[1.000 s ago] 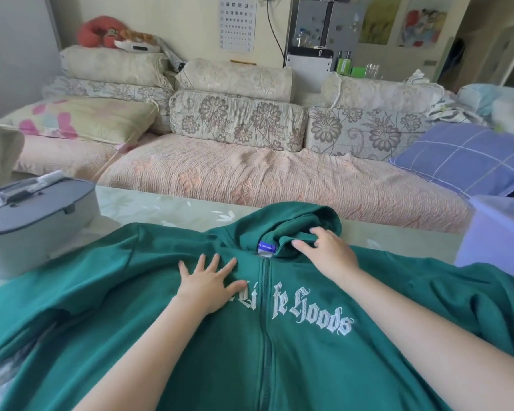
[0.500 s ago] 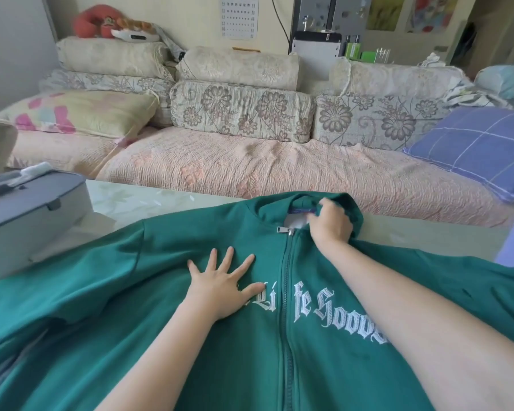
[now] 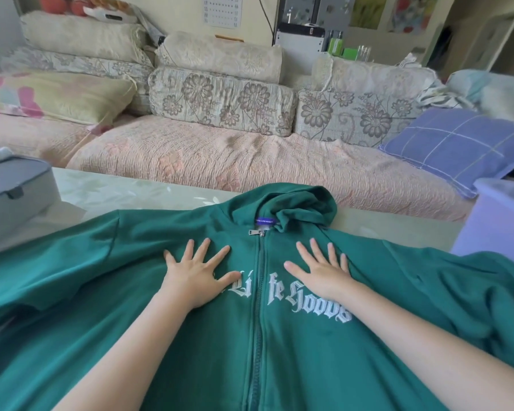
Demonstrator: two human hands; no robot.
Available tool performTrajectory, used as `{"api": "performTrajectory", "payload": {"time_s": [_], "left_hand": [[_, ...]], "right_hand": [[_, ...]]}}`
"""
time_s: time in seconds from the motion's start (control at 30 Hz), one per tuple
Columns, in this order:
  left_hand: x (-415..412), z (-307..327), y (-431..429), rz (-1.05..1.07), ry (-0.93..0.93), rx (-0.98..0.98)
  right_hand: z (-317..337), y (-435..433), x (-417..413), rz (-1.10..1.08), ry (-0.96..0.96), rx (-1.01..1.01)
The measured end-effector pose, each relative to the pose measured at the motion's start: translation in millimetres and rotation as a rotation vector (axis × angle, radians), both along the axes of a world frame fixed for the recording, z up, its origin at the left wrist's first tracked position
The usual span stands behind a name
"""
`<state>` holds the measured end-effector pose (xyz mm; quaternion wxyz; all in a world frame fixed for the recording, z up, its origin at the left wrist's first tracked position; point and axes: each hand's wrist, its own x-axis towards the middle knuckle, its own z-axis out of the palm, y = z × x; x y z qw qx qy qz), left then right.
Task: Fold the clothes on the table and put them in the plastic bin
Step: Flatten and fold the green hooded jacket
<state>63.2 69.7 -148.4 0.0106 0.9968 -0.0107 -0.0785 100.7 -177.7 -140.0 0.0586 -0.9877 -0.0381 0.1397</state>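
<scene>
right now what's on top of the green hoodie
Both hands lie flat on the hoodie: the left hand left of the zipper, the right hand right of it. The left hand covers the start of the white lettering, so that part cannot be read.

White gothic lettering [image 3: 318, 307] is showing across the chest of the green hoodie [image 3: 309, 366]: "Li" left of the zipper [image 3: 257, 307], "fe Hoods" right of it. The purple neck label [image 3: 264, 221] is carrying white print too small to read.

Green hoodie [image 3: 166, 336] (white lettering [image 3: 306, 304])
</scene>
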Motion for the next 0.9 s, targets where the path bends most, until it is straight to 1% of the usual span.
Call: {"api": "performTrajectory", "payload": {"time_s": [0.07,0.13,0.2,0.23,0.27,0.33,0.4,0.5,0.7,0.83,0.9], "left_hand": [[-1,1,1,0.032,-0.029,-0.035],[3,9,6,0.111,-0.129,-0.063],[13,17,17,0.190,-0.242,0.007],[19,19,24,0.229,-0.231,0.031],[24,21,32,0.270,-0.166,0.024],[32,17,46,0.336,0.025,-0.029],[41,14,56,0.339,0.113,-0.055],[57,17,66,0.314,0.136,-0.108],[74,12,70,0.290,0.137,-0.108],[67,15,64,0.297,0.150,-0.081],[51,29,51,0.249,0.121,-0.081]], "right_hand": [[-3,-8,2,-0.043,0.032,0.007],[-4,-7,4,-0.036,0.034,0.003],[-8,-6,3,-0.028,0.010,-0.005],[-10,-6,3,-0.027,-0.005,-0.012],[-11,-6,3,-0.027,-0.012,-0.010],[-12,-7,4,-0.028,-0.021,-0.003],[-15,-7,5,-0.029,-0.036,-0.003],[-19,-8,5,-0.039,-0.063,-0.003],[-20,-10,1,-0.042,-0.134,-0.017],[-16,-10,-2,-0.033,-0.132,-0.009],[-12,-10,-3,-0.025,-0.100,0.002]]}}
